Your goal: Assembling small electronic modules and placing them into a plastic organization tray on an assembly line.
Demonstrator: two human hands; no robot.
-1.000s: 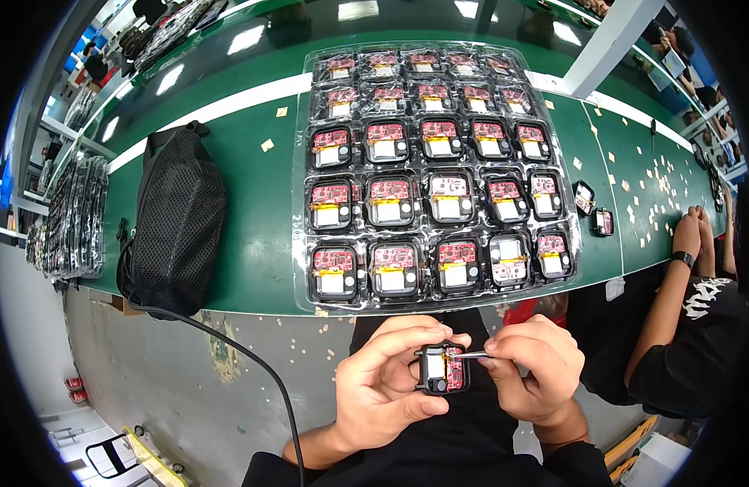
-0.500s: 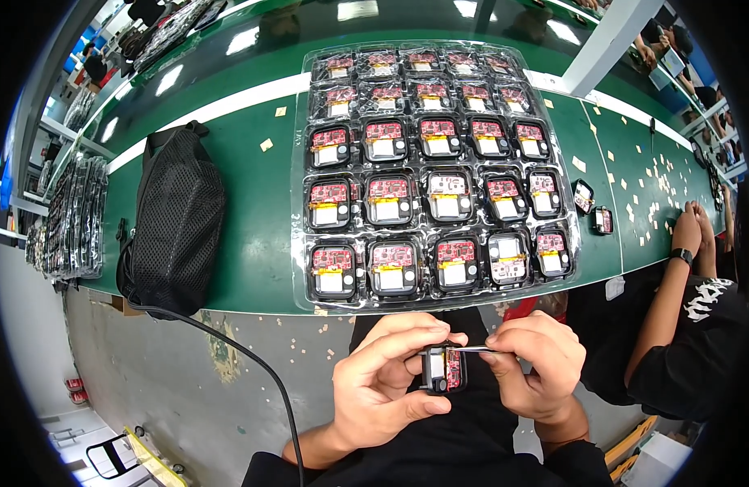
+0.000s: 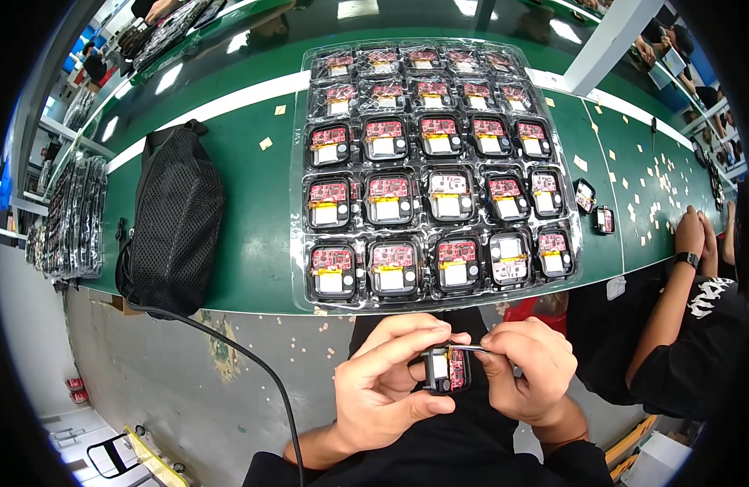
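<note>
My left hand (image 3: 381,388) grips a small black electronics housing (image 3: 458,372) by its edges, between thumb and fingers, in front of my body below the bench edge. Inside the housing show a red circuit board and a white block. In my right hand (image 3: 535,369), thumb and fingers pinch thin metal tweezers (image 3: 470,348). Their tip reaches the housing's upper edge, near a bit of yellow tape; my fingers partly hide the contact spot. Past my hands, a clear plastic tray (image 3: 298,272) lies on the bench, with several similar housings in its pockets.
The green bench (image 3: 257,243) carries a black mesh bag (image 3: 180,215), two loose housings (image 3: 585,196) and scattered paper bits (image 3: 580,163). A black cable (image 3: 253,359) hangs at left. Stacked trays (image 3: 74,219) stand far left. At right are a co-worker's hands (image 3: 694,233).
My right hand and the tweezers have shifted slightly left, closer to the housing. The housing has turned a little, showing more of its face. My left hand keeps its grip.
</note>
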